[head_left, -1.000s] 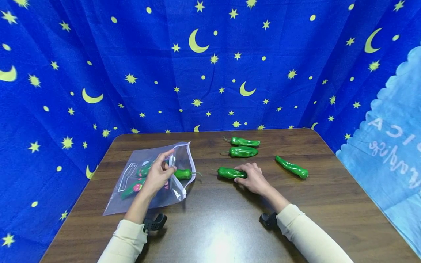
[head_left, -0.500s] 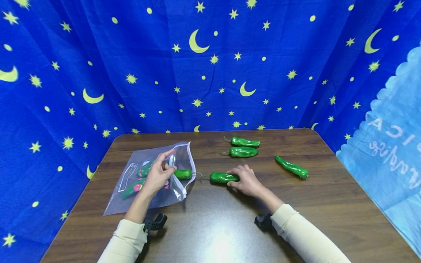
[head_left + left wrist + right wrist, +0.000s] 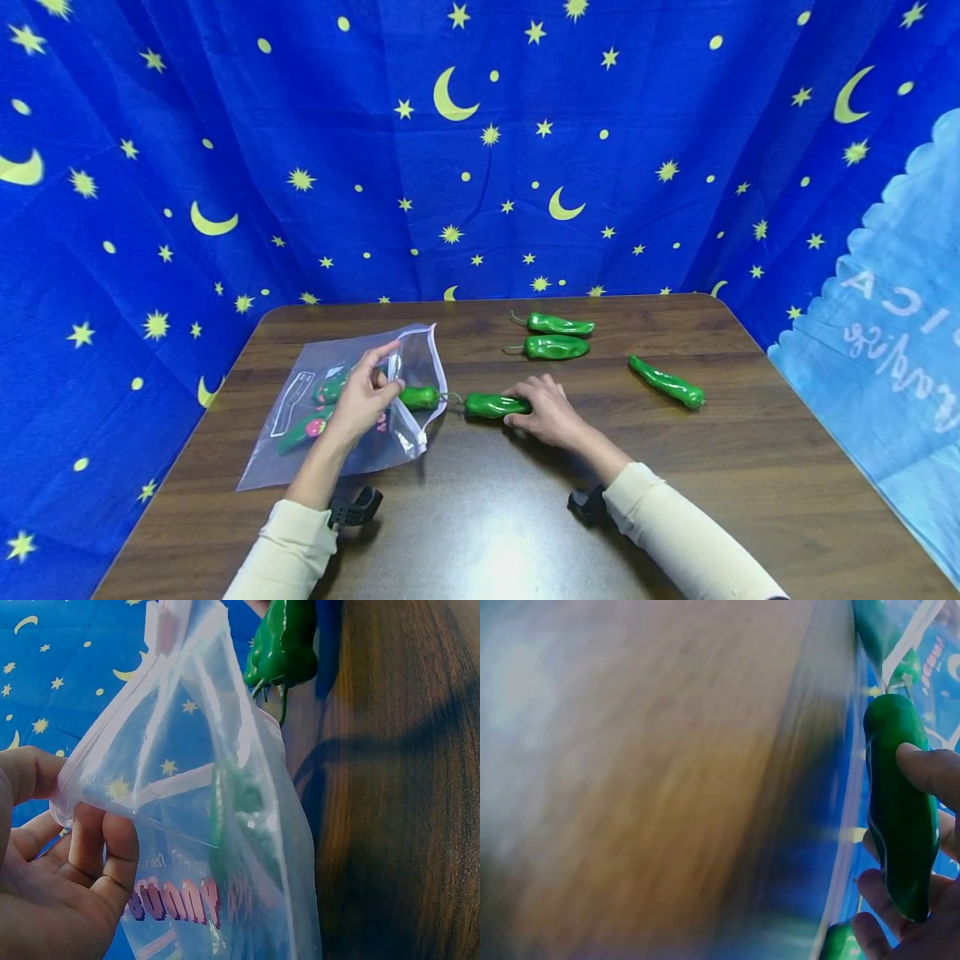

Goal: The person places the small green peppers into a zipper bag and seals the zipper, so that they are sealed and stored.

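My left hand (image 3: pixel 365 402) pinches the upper lip of a clear zip bag (image 3: pixel 262 458), holding its mouth open to the right. Inside lie several green peppers, one (image 3: pixel 418 398) near the opening with its stem poking out. The left wrist view shows thumb and fingers on the bag's edge (image 3: pixel 67 787). With thumb and fingers, my right hand (image 3: pixel 549 410) grips another green pepper (image 3: pixel 491 406) by its right end. That pepper's stem end points left, just outside the bag's mouth. In the right wrist view the gripped pepper (image 3: pixel 900 802) lies along the fingers.
Two green peppers, a farther one (image 3: pixel 561 323) and a nearer one (image 3: pixel 555 347), lie side by side at the back of the brown wooden table (image 3: pixel 480 517). A third pepper (image 3: pixel 666 382) lies at an angle on the right. A blue star-patterned curtain (image 3: pixel 480 167) stands behind the table.
My right hand has moved left with the pepper, bringing its stem to the bag's mouth. The left hand and the bag have stayed in place.
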`<state>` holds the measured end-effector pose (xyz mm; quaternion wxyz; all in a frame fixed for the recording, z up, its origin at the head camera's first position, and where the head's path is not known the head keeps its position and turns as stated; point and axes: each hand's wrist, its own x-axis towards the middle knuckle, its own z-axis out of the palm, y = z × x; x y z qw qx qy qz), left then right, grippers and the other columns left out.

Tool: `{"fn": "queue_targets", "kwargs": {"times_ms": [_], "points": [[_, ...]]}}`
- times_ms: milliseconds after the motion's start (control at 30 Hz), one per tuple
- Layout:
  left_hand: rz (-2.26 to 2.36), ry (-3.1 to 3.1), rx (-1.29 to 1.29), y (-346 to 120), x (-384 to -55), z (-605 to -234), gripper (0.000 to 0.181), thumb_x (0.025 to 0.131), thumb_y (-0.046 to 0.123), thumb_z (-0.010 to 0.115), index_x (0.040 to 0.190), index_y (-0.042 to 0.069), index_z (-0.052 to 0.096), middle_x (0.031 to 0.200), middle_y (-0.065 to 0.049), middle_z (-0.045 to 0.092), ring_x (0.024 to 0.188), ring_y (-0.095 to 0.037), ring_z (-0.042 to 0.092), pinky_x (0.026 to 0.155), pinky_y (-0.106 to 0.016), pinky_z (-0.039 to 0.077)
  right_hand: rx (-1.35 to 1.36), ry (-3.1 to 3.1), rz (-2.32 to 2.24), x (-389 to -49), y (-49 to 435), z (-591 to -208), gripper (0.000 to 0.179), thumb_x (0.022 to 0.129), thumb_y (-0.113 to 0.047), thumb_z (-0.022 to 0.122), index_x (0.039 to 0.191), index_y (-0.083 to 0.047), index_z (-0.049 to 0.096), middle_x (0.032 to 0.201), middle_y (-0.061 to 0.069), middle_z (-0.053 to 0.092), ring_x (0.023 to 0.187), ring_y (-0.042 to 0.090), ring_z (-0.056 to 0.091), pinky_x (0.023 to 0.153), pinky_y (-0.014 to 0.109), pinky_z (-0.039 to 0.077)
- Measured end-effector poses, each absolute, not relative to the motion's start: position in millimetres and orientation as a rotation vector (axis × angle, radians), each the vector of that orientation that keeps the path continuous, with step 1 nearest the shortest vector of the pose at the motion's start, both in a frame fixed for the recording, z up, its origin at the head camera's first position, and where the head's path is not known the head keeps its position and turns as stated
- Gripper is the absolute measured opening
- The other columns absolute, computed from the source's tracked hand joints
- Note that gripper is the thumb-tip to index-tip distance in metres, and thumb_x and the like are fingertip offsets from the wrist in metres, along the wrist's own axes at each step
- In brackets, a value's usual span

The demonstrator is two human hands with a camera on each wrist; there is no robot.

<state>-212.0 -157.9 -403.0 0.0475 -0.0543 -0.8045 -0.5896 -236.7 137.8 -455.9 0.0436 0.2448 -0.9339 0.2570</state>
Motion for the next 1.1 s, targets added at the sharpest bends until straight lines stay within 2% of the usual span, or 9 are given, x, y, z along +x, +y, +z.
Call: {"fn": "queue_targets", "kwargs": {"times_ms": [167,567,867,1100], "points": [[-1.784,-2.434,-0.192,-158.6,-213.1,-405.9,0.062,0.083,-0.004,0.058,0.141,0.011,0.043,0.086,-0.008,0.042,0.054,-0.003,0.04,0.038,-0.018,0.035,0.743,-2.856,0.789,-238.4,132.3,-455.7,0.038,0.076,-0.029,0.075,0.111,-0.016,0.067,0.107,0.005,0.065,0.093,0.019,0.047,0.075,0.029,0.033],[-1.792,-2.436,-0.185,-157.9,-212.9,-405.0,0.062,0.083,-0.005,0.059,0.141,0.01,0.043,0.081,-0.006,0.042,0.05,-0.003,0.04,0.035,-0.019,0.035,0.737,-2.841,0.755,-243.1,115.2,-448.2,0.038,0.076,-0.03,0.074,0.11,-0.017,0.067,0.104,0.003,0.065,0.092,0.018,0.047,0.074,0.028,0.033],[-1.807,-2.458,-0.167,-151.1,-196.6,-379.7,0.062,0.082,-0.008,0.056,0.141,0.002,0.039,0.074,-0.004,0.041,0.048,-0.004,0.039,0.036,-0.019,0.036,0.738,-2.801,0.725,-250.6,99.4,-443.0,0.037,0.077,-0.032,0.074,0.11,-0.018,0.067,0.103,0.003,0.066,0.093,0.021,0.048,0.073,0.031,0.034],[-1.789,-2.483,-0.149,-148.1,-193.0,-375.0,0.06,0.083,-0.007,0.056,0.14,0.003,0.04,0.071,-0.003,0.039,0.045,-0.004,0.039,0.035,-0.021,0.037,0.74,-2.778,0.697,-253.4,90.9,-440.4,0.037,0.077,-0.033,0.074,0.111,-0.018,0.067,0.105,0.003,0.067,0.093,0.023,0.049,0.076,0.034,0.036]]}}
